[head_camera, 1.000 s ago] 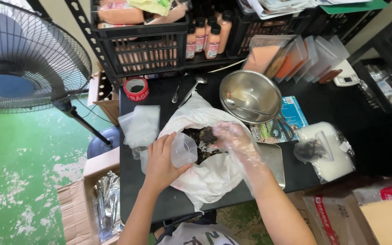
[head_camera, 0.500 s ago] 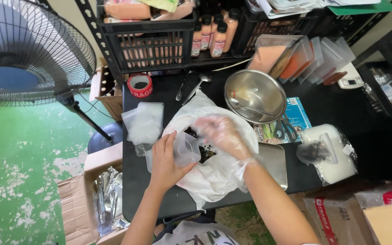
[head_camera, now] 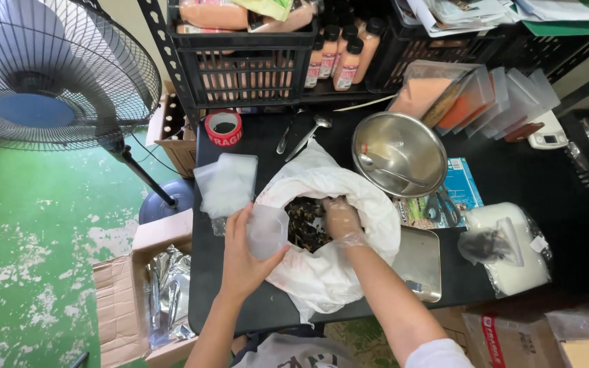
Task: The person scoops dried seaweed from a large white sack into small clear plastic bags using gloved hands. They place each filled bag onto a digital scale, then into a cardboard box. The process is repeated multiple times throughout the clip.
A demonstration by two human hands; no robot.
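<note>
Meanwhile, your left hand (head_camera: 243, 255) fingers pinch a small clear bag (head_camera: 267, 230) beside the white sack (head_camera: 328, 272); your gloved right hand (head_camera: 341, 221), fingers curled in the dark pieces (head_camera: 305, 225), could spill them onto the worktop (head_camera: 512, 177) if the bag mouth sags.

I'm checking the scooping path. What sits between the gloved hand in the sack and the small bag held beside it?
Nothing visible: the right hand is in the dark dried pieces, next to the small clear bag the left hand holds.
</note>
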